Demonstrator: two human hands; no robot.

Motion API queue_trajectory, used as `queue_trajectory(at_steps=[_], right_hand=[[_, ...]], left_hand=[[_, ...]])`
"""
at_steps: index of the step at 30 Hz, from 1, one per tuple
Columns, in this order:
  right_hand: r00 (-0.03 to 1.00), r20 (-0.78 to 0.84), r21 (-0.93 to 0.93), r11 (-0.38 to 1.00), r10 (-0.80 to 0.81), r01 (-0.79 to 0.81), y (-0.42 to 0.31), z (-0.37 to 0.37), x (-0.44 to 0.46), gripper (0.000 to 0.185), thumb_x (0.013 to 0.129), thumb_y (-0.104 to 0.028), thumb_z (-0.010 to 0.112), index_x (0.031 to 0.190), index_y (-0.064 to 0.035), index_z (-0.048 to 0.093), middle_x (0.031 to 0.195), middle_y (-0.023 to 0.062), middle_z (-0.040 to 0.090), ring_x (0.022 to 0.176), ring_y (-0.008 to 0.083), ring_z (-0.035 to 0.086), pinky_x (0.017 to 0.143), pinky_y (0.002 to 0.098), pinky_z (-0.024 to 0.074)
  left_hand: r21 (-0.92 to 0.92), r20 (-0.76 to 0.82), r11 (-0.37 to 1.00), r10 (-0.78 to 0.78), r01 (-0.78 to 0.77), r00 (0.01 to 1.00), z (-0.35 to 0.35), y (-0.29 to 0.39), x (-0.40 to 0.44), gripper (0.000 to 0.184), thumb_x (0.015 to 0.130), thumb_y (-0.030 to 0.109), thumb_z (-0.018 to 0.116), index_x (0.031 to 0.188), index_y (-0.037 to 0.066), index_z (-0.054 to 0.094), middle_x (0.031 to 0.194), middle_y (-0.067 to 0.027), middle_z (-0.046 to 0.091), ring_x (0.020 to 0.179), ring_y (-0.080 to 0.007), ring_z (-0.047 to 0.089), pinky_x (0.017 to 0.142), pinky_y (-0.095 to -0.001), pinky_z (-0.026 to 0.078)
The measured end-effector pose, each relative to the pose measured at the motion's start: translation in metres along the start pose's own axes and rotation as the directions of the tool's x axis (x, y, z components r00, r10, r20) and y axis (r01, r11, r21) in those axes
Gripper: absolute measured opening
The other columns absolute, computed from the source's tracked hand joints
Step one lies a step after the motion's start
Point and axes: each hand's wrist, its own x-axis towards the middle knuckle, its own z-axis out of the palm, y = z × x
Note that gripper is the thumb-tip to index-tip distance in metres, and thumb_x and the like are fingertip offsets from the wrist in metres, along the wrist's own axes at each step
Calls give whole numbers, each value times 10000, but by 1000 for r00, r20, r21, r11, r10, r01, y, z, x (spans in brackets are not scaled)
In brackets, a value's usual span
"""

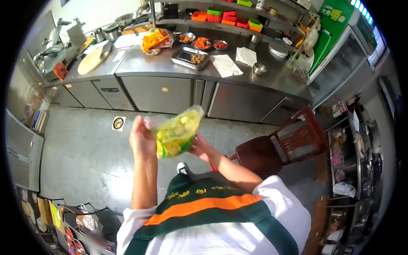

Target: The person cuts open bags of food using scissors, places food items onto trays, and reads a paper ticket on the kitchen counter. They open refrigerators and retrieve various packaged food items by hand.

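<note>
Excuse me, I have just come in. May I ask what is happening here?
A person in a dark green apron holds a yellow-and-green plastic bag between the left hand and right hand, away from the counter. On the counter ahead are a metal tray with brown pieces and several bowls of food. A wooden chair stands on the right.

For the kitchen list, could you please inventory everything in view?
Filled bag: one, green-yellow, front centre
Tray: one, silver, counter
Bowls: three, metallic, behind tray
Sheets: two, white, right of tray
Second bag: one, orange inside, left of tray
Board: one, pale, counter left
Containers: several, red, orange, green, shelf
Counter: one, silver, ahead
Chair: one, brown, right
Drain: one, pale, floor
Other items: many, mixed, throughout
Apron: one, green, worn
Shoe: one, black-white, floor
Left hand: one, bare, bag's left
Right hand: one, bare, bag's right
</note>
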Motion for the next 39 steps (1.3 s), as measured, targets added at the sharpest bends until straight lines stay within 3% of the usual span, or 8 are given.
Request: queue_trajectory(at_steps=[6,9,13,15,29,33,36,39], right_hand=[[992,49,-82,989,-118,121,-94,25,149,532,767,-248,563,1193,-198,250,1040,60,451,903,187,482,806,316,399],[992,80,-63,992,-100,105,-135,31,221,546,770,-240,559,1201,-192,227,1031,69,457,916,192,485,808,321,401],[985,172,-54,998,-10,20,-177,15,321,574,781,-250,530,1241,-164,196,1148,91,399,1011,219,451,849,356,381],[978,209,-10,1000,1,1,-198,10,373,572,780,-242,529,1242,-178,198,1146,90,398,1006,216,448,862,357,370],[937,-341,250,968,76,12,-212,-5,566,325,759,-339,496,1046,-196,447,897,63,495,807,190,481,736,334,404],[852,-522,80,992,-42,97,-198,0,581,416,752,-450,473,982,-104,456,820,77,523,754,177,527,690,344,458],[421,-904,15,979,-74,205,-202,-6,570,501,738,-520,458,918,-53,461,720,86,552,541,163,540,455,301,468],[160,-982,-39,931,-104,363,-211,-34,538,441,733,-467,507,766,-28,501,592,79,539,438,151,505,385,280,421]], left_hand=[[-36,172,999,1,5,985,22,15,176,56,810,81,447,817,42,487,746,-25,520,705,-126,500,652,-236,412],[-14,-119,997,79,-81,990,56,16,250,48,808,83,456,816,41,478,736,-24,516,723,-127,506,671,-243,420],[-31,119,999,42,-38,992,43,17,360,76,821,107,425,821,49,475,739,-44,525,700,-168,512,677,-290,421],[-32,-27,999,38,-39,999,59,17,399,133,832,133,392,846,38,483,771,-71,540,731,-196,509,712,-326,408],[-80,73,929,-355,361,932,-4,27,618,203,840,170,355,789,24,486,755,-108,534,766,-242,484,799,-378,352],[26,-3,917,-398,398,917,0,42,649,225,845,190,356,846,-2,475,848,-141,523,844,-253,472,831,-391,332],[-7,159,840,-535,543,830,-13,52,676,216,842,175,356,873,-10,464,877,-151,511,861,-264,462,842,-392,319],[76,-152,858,-494,508,856,8,55,689,219,838,151,354,903,-21,472,929,-163,512,912,-276,452,875,-407,292]])
